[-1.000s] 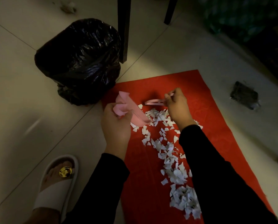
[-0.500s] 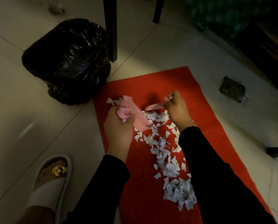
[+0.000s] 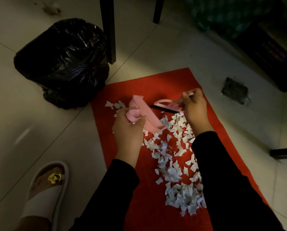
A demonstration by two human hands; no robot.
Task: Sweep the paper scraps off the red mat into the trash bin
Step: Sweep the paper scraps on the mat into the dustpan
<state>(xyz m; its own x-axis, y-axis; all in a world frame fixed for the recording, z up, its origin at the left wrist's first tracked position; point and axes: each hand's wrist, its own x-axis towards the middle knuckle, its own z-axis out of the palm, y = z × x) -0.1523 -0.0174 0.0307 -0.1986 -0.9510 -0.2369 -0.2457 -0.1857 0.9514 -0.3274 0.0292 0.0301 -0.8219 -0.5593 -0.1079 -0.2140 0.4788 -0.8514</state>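
A home, dimly lit; pale tiled floor [image 3: 181, 52]; dark furniture legs [image 3: 108, 29]; a slippered foot [image 3: 46, 185] on the tiles.

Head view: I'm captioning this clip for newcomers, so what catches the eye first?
The red mat on the pale floor, with white paper scraps strewn down its middle. Above them the left hand holds a pink dustpan and the right hand a pink brush. A black-bagged trash bin stands off the mat's far left corner.
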